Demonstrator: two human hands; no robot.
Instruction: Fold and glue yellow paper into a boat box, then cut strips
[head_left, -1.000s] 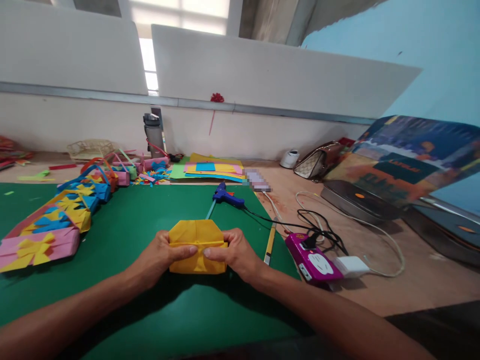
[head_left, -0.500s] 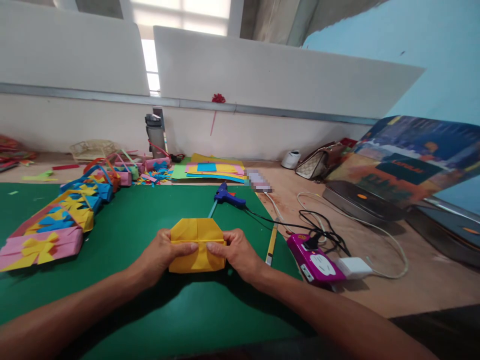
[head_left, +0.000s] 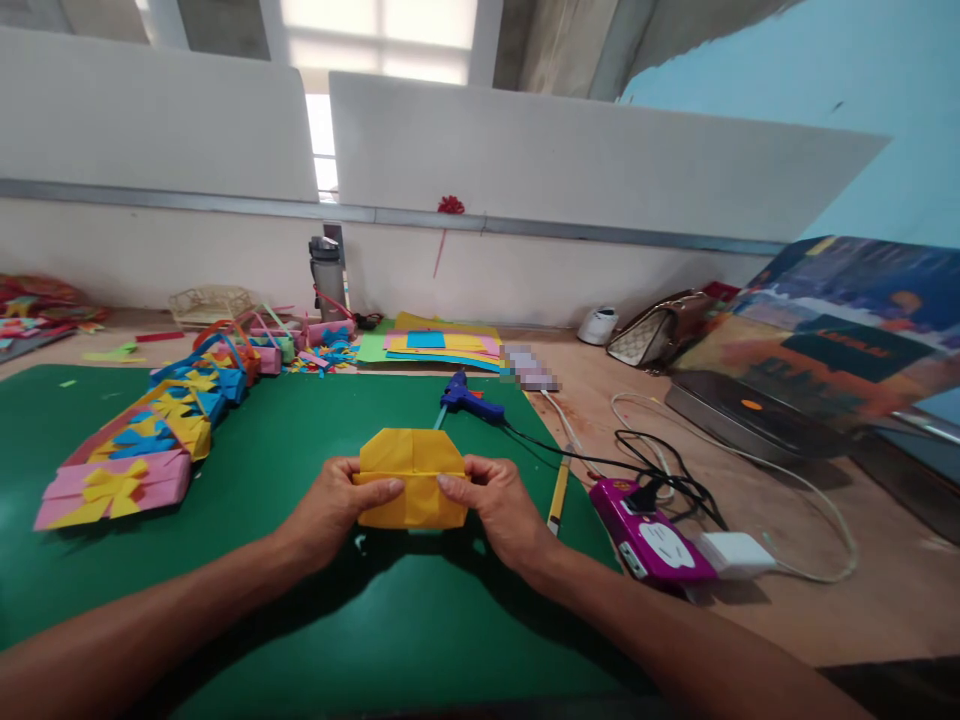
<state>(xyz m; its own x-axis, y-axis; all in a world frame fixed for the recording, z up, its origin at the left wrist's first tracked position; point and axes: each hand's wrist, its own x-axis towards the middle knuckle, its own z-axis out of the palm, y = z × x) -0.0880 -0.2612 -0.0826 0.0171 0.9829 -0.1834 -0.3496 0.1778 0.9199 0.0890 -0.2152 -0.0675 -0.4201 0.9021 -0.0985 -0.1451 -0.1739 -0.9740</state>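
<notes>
A folded yellow paper with slanted upper corners is held up over the green mat. My left hand grips its left side, thumb on the front face. On the right side, my right hand pinches it the same way. The fingers behind the paper are hidden. Both thumbs lie along a crossways fold, a short gap between their tips. Just beyond the paper lies a blue glue gun with a pale blue glue stick in its back end.
Folded paper baskets with yellow and blue bows line the left. Coloured paper sheets lie at the back. A yellow cutter, a purple power strip and black cables are at right. A grey bottle stands behind.
The view has shifted a little, so the scene sits further right. The thumbs now press along the crossways fold, and the paper's upper flap looks shorter and tilted. Both hands keep their hold.
</notes>
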